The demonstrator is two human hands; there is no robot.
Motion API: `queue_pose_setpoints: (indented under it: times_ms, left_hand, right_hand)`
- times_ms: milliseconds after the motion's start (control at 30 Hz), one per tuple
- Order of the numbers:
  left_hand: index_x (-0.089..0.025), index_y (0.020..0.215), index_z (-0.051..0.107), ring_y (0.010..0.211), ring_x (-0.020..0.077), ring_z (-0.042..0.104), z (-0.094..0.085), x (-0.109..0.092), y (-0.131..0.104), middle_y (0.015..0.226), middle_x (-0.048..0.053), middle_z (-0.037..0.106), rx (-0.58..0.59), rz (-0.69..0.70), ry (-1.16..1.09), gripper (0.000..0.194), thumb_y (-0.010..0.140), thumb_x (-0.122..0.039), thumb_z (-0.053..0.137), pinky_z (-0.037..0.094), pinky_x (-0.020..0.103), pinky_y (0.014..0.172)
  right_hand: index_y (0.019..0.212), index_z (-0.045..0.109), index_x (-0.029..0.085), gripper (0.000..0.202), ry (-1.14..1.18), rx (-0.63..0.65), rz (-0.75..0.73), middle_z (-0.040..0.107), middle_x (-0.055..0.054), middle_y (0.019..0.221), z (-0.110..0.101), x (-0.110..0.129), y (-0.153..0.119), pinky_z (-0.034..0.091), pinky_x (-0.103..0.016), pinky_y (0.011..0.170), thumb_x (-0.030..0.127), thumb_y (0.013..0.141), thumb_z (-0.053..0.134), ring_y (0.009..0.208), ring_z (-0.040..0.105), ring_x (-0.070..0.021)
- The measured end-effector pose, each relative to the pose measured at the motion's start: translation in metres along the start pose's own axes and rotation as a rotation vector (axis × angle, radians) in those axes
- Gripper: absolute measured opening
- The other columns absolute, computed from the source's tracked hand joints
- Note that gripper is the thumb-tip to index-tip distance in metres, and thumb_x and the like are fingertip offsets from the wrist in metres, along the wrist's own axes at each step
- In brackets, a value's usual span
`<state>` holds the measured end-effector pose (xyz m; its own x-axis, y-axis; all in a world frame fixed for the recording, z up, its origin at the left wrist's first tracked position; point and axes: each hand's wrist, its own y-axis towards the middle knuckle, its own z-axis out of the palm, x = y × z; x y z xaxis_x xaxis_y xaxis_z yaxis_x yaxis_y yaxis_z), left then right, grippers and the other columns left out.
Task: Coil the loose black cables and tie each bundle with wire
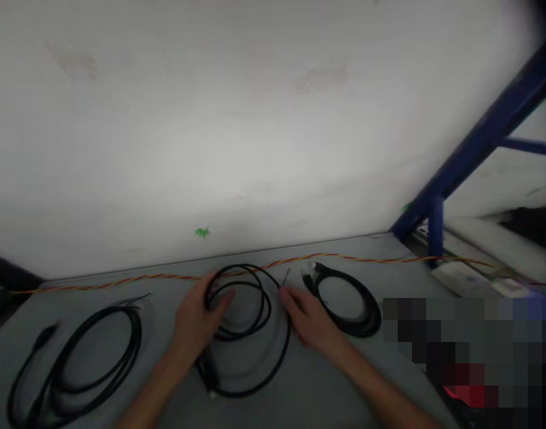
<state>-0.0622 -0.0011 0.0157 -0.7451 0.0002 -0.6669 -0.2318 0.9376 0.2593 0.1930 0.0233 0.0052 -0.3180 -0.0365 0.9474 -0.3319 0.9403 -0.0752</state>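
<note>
A black cable (253,393) lies partly coiled between my hands above the grey tabletop. My left hand (200,313) is closed round the left side of its loops, thumb across them. With the fingers of my right hand (302,310) I pinch the same cable on the right, where it curves down into a larger loop. A thicker dark part (209,375), perhaps a connector, hangs near the bottom of that loop. Just right of my right hand rests a tightly coiled black cable (366,310) with plug ends at its upper left.
Another coiled black cable (136,339) lies at the left. A twisted red and yellow wire (330,256) runs along the back of the table (335,381), before a white wall (237,149). A blue metal frame (478,143) stands at the right; the lower right corner is blurred out.
</note>
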Motion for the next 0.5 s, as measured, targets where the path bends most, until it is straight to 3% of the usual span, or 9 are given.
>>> queue_pose_setpoints:
  times_ms: [33,100,233,333,433,500]
  left_hand:
    - [-0.023,0.137,0.062,0.117,0.0341,0.066,0.001,0.005,-0.001,0.126,0.013,0.07,-0.032,0.105,0.103,0.061,0.086,-0.053,0.075,0.053,0.053,0.103]
    - [-0.022,0.138,0.063,0.128,0.0369,0.059,0.004,0.015,-0.003,0.135,0.015,0.066,-0.019,0.251,0.227,0.056,0.091,-0.053,0.07,0.047,0.058,0.111]
    - [-0.024,0.143,0.061,0.128,0.0328,0.061,0.008,0.025,-0.006,0.139,0.013,0.065,0.096,0.349,0.239,0.044,0.104,-0.041,0.053,0.05,0.055,0.111]
    - [-0.025,0.14,0.064,0.122,0.0283,0.065,0.009,0.024,-0.008,0.134,0.012,0.067,0.146,0.42,0.169,0.039,0.105,-0.037,0.053,0.055,0.048,0.107]
    - [-0.025,0.137,0.066,0.118,0.0258,0.067,0.009,0.016,-0.01,0.13,0.011,0.07,0.27,0.51,0.117,0.037,0.103,-0.038,0.058,0.057,0.044,0.105]
    - [-0.026,0.137,0.067,0.117,0.0254,0.067,0.008,0.01,-0.013,0.128,0.01,0.072,0.347,0.556,0.096,0.038,0.102,-0.04,0.061,0.058,0.043,0.103]
  right_hand:
    - [0.085,0.059,0.021,0.055,-0.057,-0.019,-0.06,0.056,0.0,0.066,-0.001,0.002,-0.002,0.043,-0.03,0.055,0.067,0.104,0.036,0.059,0.054,-0.0177]
    - [0.08,0.059,0.021,0.057,-0.155,-0.029,-0.138,0.061,-0.002,0.07,-0.001,0.006,-0.007,0.042,-0.031,0.062,0.063,0.107,0.031,0.066,0.056,-0.0189]
    - [0.06,0.051,0.024,0.067,-0.432,-0.035,-0.08,0.059,-0.006,0.057,0.001,0.007,-0.014,0.035,-0.034,0.057,0.061,0.109,0.024,0.054,0.053,-0.02]
    - [0.053,0.051,0.025,0.07,-0.658,-0.118,-0.051,0.059,-0.009,0.054,-0.001,0.002,-0.014,0.035,-0.034,0.057,0.059,0.109,0.028,0.05,0.055,-0.021]
    - [0.059,0.062,0.022,0.066,-0.735,-0.177,-0.108,0.064,-0.009,0.061,-0.004,0.0,-0.013,0.042,-0.032,0.06,0.057,0.108,0.036,0.057,0.062,-0.021]
    - [0.083,0.075,0.02,0.052,-0.654,-0.16,-0.222,0.071,-0.011,0.081,-0.002,0.001,-0.015,0.051,-0.032,0.073,0.055,0.107,0.044,0.076,0.068,-0.0234]
